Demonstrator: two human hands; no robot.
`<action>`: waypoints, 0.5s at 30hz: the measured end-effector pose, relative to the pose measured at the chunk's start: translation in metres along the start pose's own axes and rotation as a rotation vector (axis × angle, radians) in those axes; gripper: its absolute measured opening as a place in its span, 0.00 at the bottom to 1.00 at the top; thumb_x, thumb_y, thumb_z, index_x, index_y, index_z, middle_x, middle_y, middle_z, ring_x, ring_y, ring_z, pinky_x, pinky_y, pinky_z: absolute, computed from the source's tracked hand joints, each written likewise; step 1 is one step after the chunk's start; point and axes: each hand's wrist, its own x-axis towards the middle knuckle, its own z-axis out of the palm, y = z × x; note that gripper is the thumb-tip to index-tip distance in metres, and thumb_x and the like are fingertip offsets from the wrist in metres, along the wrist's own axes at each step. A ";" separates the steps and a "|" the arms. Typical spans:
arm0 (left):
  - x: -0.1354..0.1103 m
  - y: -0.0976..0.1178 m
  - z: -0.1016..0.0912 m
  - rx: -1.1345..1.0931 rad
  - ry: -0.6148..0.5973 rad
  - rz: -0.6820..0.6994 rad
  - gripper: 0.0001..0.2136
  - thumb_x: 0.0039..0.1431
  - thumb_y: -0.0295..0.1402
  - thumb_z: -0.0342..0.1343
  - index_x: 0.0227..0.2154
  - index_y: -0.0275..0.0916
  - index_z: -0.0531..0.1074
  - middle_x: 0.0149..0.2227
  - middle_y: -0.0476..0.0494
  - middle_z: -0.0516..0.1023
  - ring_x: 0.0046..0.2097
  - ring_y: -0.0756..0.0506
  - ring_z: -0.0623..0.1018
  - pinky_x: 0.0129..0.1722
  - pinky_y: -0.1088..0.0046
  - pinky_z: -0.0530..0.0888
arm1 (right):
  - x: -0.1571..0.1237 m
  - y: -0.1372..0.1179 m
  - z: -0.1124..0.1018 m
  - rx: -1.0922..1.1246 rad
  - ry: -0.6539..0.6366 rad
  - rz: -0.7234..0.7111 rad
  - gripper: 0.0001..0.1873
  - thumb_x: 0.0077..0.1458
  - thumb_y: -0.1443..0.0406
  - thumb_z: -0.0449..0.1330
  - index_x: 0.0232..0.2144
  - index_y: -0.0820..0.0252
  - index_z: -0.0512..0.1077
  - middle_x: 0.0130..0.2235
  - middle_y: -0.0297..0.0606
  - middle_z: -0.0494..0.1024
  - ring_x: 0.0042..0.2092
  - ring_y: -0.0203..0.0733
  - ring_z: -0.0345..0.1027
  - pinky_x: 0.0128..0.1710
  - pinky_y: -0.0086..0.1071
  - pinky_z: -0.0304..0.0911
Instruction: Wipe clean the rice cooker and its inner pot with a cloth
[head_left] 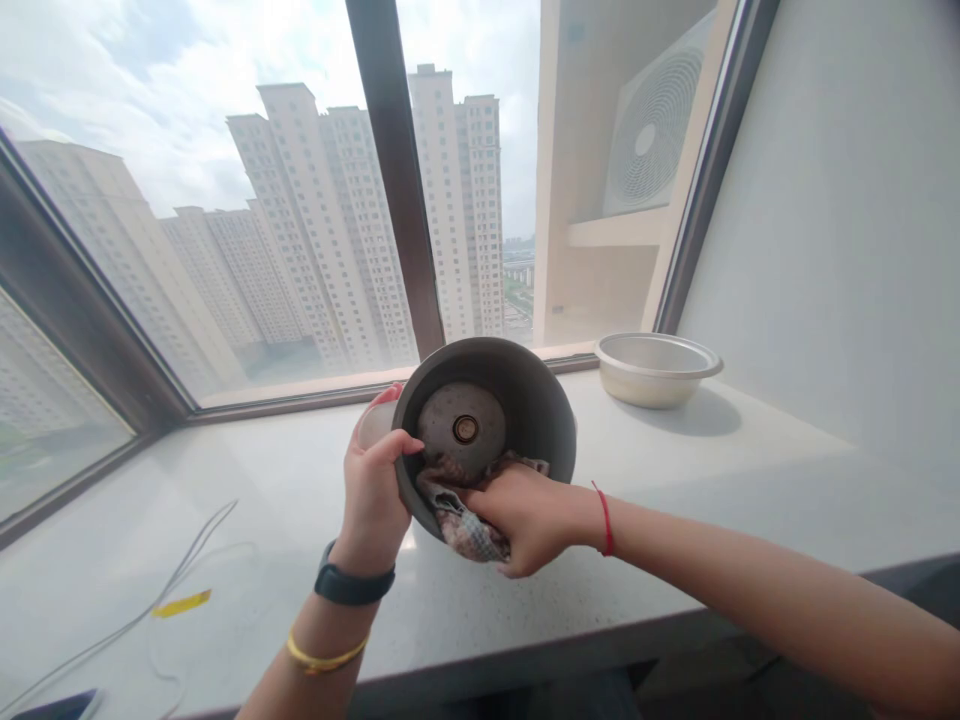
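My left hand (373,483) grips the rim of a dark round cooker body (525,400), tilted so its open inside faces me, with the round heating plate (461,428) showing in the middle. My right hand (525,518) is closed on a patterned cloth (469,530) and presses it against the lower inner wall of the cooker. Both hands hold it above the pale countertop (675,470). A dark band and a gold bangle sit on my left wrist, a red string on my right.
A metal bowl (656,367) stands on the countertop at the back right by the window. A white cable (180,570) with a yellow tag (181,603) trails across the left. Wall on the right, counter edge in front.
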 end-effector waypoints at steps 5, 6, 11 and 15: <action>-0.018 -0.005 -0.005 0.021 -0.007 0.043 0.30 0.40 0.23 0.61 0.51 0.44 0.74 0.48 0.49 0.81 0.45 0.44 0.79 0.42 0.73 0.75 | 0.014 -0.014 0.011 0.385 0.113 0.029 0.53 0.39 0.49 0.72 0.64 0.61 0.60 0.59 0.51 0.73 0.57 0.60 0.70 0.56 0.43 0.66; -0.021 -0.006 -0.006 0.025 -0.012 0.045 0.29 0.41 0.24 0.63 0.51 0.44 0.74 0.49 0.49 0.81 0.45 0.43 0.79 0.43 0.72 0.75 | 0.016 -0.017 0.013 0.476 0.146 0.014 0.53 0.39 0.49 0.73 0.64 0.60 0.60 0.59 0.50 0.72 0.58 0.59 0.69 0.58 0.43 0.65; -0.033 -0.014 -0.011 0.018 0.012 0.062 0.24 0.43 0.29 0.70 0.46 0.44 0.76 0.57 0.47 0.77 0.56 0.39 0.77 0.56 0.65 0.73 | 0.031 -0.028 0.029 0.842 0.394 -0.109 0.56 0.37 0.55 0.76 0.65 0.61 0.58 0.64 0.50 0.66 0.64 0.57 0.61 0.67 0.46 0.53; -0.034 -0.023 -0.020 -0.019 -0.006 0.085 0.17 0.51 0.40 0.69 0.43 0.42 0.78 0.58 0.45 0.77 0.63 0.36 0.71 0.65 0.59 0.66 | 0.045 -0.036 0.035 1.020 0.550 -0.144 0.56 0.37 0.60 0.76 0.66 0.60 0.55 0.64 0.51 0.64 0.63 0.55 0.62 0.65 0.46 0.56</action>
